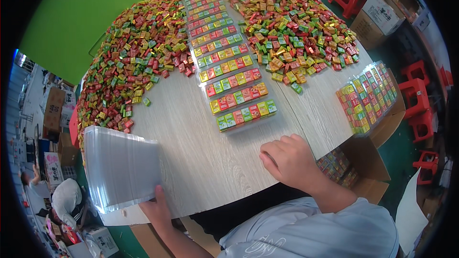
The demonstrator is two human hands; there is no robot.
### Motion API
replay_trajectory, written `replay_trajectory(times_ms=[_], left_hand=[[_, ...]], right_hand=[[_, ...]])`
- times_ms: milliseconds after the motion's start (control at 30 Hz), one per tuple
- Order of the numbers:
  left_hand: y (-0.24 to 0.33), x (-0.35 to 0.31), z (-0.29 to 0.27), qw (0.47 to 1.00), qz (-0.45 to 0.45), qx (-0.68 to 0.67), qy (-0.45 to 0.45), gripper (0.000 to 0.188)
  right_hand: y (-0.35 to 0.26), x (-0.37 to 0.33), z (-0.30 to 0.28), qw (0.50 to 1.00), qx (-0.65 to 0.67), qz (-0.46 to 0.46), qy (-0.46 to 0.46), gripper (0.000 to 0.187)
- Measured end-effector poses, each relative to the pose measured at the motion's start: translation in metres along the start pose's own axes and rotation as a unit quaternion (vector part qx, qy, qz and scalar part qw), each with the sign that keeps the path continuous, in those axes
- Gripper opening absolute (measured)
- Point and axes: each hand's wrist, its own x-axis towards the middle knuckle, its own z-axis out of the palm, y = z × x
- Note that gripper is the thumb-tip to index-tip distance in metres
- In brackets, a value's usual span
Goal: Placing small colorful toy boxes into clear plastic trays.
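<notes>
My left hand is at the near right corner of a tall stack of clear plastic trays. Its thumb points up along the stack's edge, and its other fingers are partly hidden. Over the table's near edge, my right hand is closed with curled fingers; whatever is inside them, if anything, is hidden. Just beyond it begins a long row of clear trays filled with small wrapped boxes in red, green, yellow and orange. The row runs away from me toward the far side of the table.
Heaps of loose small boxes lie left and right of the row. Packed trays stand upright at the table's right edge. Below sits an open carton holding more. Red stools stand on the right; another person is at lower left.
</notes>
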Motion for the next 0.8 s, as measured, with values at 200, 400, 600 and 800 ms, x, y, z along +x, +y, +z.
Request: replay_trajectory(times_ms=[200,400,600,800], left_hand=[[-0.005,0.000,0.001,1.000,0.026,-0.013,0.009,0.059],[-0.009,0.001,-0.001,1.000,0.010,0.004,0.008,0.058],[-0.013,0.001,-0.002,0.999,0.037,0.016,0.004,0.059],[-0.011,0.001,-0.001,1.000,0.017,0.021,0.014,0.061]], right_hand=[[0.000,0.000,0.000,1.000,0.006,0.000,0.001,0.009],[0.000,0.000,0.000,1.000,0.003,-0.001,0.004,0.008],[0.000,0.000,0.000,1.000,0.004,-0.002,0.009,0.008],[0.000,0.000,0.000,1.000,0.000,-0.003,0.002,0.008]])
